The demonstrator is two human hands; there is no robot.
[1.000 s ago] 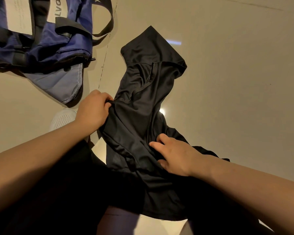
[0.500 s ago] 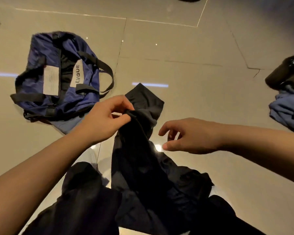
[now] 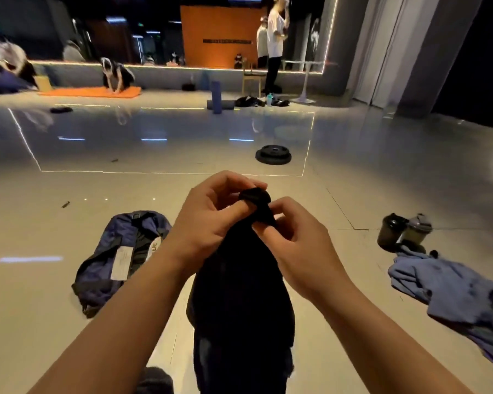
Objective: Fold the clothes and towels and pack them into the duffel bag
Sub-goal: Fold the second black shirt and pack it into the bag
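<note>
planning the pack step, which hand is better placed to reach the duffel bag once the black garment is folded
Left, probably. The duffel bag lies on the floor on the left hand's side, close beside that forearm. The right hand would have to cross the hanging black garment. Both hands pinch its top now.

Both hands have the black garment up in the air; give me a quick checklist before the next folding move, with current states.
1. Left hand pinches the black garment at its top edge: ok.
2. Right hand pinches the same edge, close beside the left: ok.
3. Garment hangs flat, ready to fold: not ok, it hangs bunched in a narrow column.
4. Navy blue duffel bag lies on the floor on the left: ok.
5. Bag's opening unzipped: cannot tell.
6. Blue towel folded: not ok, it lies crumpled on the floor on the right.
</note>
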